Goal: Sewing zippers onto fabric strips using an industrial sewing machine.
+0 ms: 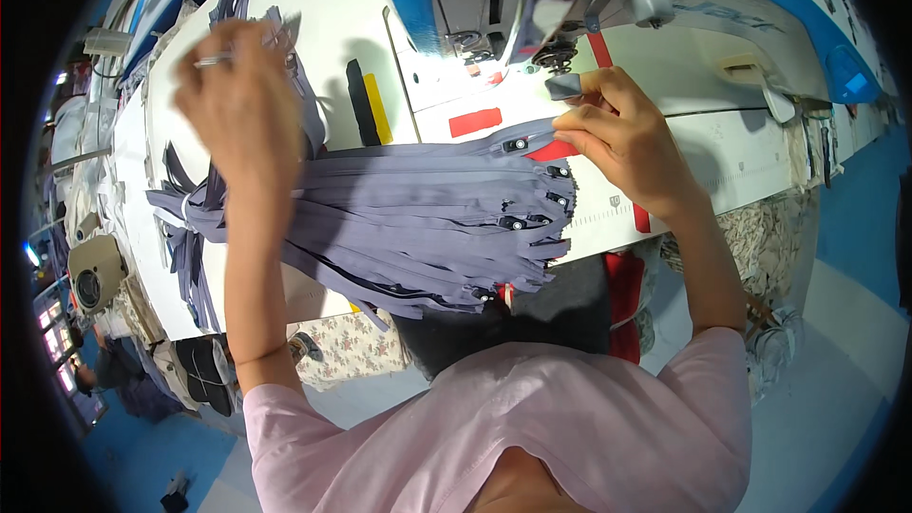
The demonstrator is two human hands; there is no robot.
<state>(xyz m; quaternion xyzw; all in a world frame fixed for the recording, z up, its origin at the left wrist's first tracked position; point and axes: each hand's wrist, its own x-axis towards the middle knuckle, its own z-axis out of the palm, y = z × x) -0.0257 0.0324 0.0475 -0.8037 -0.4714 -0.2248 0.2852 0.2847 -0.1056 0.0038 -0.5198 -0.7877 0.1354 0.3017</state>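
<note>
A bundle of grey-purple zippers (pixel 399 199) lies across the white table, tied near its left end, with black sliders toward its right end. My right hand (pixel 622 138) is closed, thumb and fingers pinching the end of the topmost zipper (pixel 532 133). A small grey flap (pixel 563 86) sticks out past its forefinger. My left hand (pixel 237 95) is raised over the far left of the bundle and blurred by motion. Grey zipper tails (pixel 302 85) show beside and beyond its fingers; whether it grips them is unclear.
A blue and white sewing machine (pixel 750 14) with a lit needle area stands just beyond the bundle. Red tape (pixel 475 122), a black strip (pixel 362 100) and a yellow strip (pixel 377 109) mark the tabletop. Patterned cloth (pixel 351 351) hangs below the front edge.
</note>
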